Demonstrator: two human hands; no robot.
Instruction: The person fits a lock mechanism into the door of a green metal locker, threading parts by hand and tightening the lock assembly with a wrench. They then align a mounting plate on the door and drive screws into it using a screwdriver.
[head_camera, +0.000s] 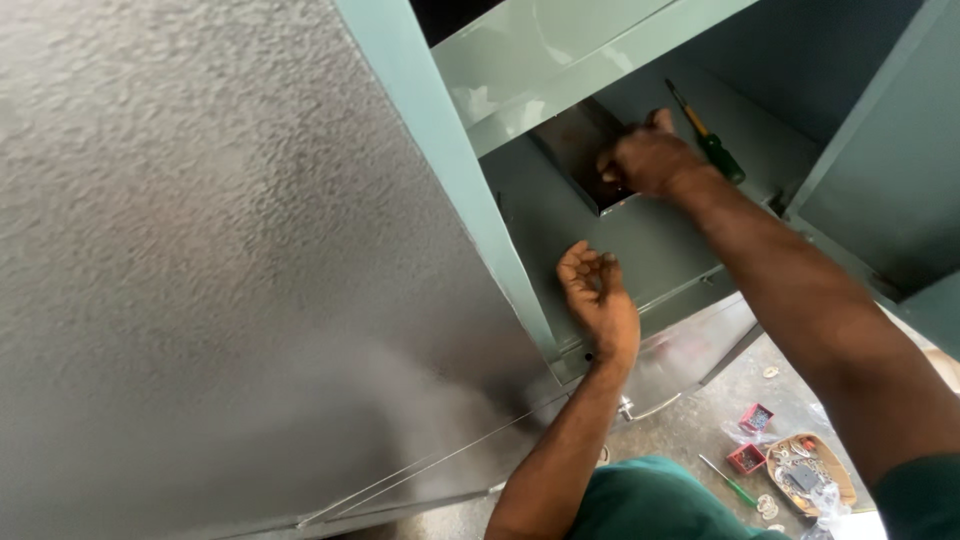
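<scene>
Green-handled screwdriver (712, 143) gripped in my right hand (648, 160) against the dark metal bracket (580, 150); left hand (598, 295) curled, perhaps pinching a screw that could drop.

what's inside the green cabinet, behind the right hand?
Inside the green cabinet the right hand presses a dark metal box against the back panel; a green-handled screwdriver lies behind it. The left hand is cupped below. The hand covers the box's lower corner.

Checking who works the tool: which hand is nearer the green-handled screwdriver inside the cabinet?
Right. The right hand holds the screwdriver against the cabinet wall; the left hand is lower down, fingers pinched, apart from it.
</scene>
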